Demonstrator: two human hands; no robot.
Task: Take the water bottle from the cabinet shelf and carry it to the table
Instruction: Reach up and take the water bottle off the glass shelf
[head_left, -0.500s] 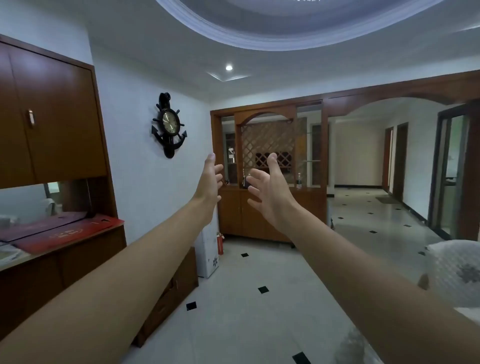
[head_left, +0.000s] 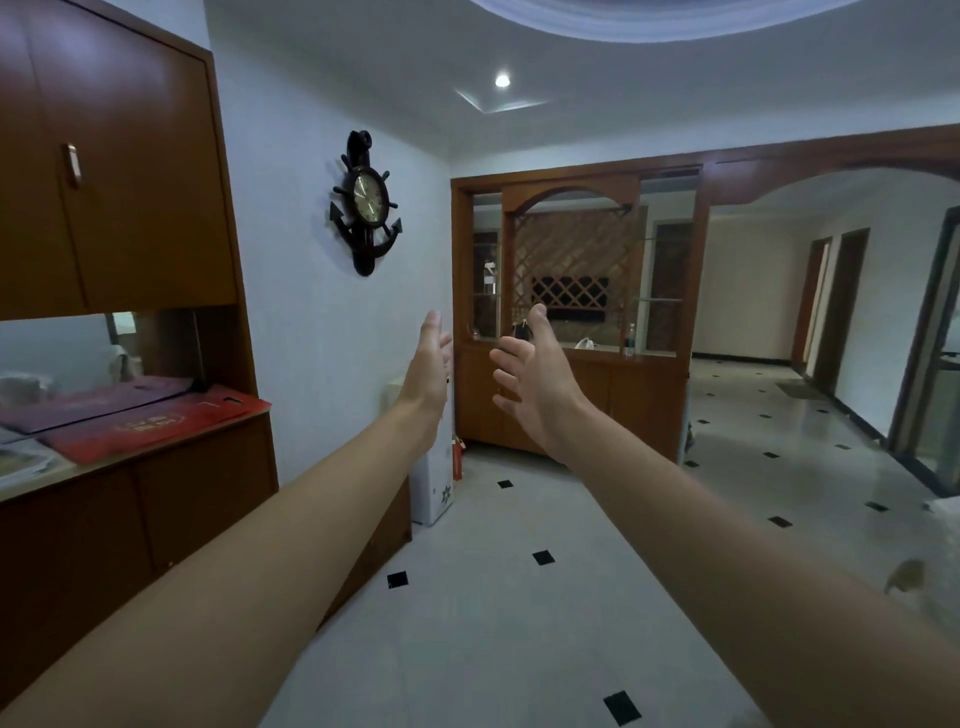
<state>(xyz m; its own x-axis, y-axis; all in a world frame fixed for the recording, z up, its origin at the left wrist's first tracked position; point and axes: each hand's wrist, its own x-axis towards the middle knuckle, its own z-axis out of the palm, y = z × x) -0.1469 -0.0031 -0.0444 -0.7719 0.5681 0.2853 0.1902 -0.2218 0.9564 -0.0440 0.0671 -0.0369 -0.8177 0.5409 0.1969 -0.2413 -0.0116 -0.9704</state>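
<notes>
Both arms extend forward at chest height. The left hand (head_left: 428, 364) is open, fingers straight and together, palm turned inward; it holds nothing. The right hand (head_left: 530, 364) is likewise empty, its fingers spread and loosely curled, thumb raised, palm facing the left hand. The two hands are near each other but apart.

Landmark: the wooden divider cabinet (head_left: 571, 322) at the far end of the room, with a lattice centre panel and open glass-shelved bays on either side. Both hands lie in front of its left half as seen, well short of it. The water bottle (head_left: 629, 340), small and clear with a dark band, stands upright on the cabinet's counter ledge in the right-hand bay, to the right of a white bag-like object (head_left: 586, 343) on the same ledge. An anchor-shaped wall clock (head_left: 366, 202) hangs on the wall left of the cabinet. A tiled floor (head_left: 519, 597) with small black insets runs from the viewer to the cabinet's base.

Step in hand, by judgement: the approach. The bottle is untouched and well out of reach; no table is visible. The next move calls for crossing the open floor towards the cabinet's right bay, then bringing one hand, probably the right, round the bottle's body without knocking the glass shelf above it.
</notes>
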